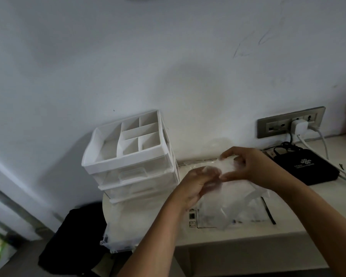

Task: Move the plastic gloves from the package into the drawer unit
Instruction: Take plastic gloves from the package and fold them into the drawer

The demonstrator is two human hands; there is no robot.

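A white and clear plastic drawer unit stands on the table's left end, with a divided tray on top. One clear drawer lies pulled out at the table's front left edge. My left hand and my right hand hold a bunch of thin clear plastic gloves between them, just right of the unit. The fingers of both hands pinch the film. Under the hands lies the flat clear package with black print, and more film trails down onto it.
A black box with cables sits at the back right, below a wall socket panel with a white charger. A dark object lies on the floor at the left. The white table edge runs along the front.
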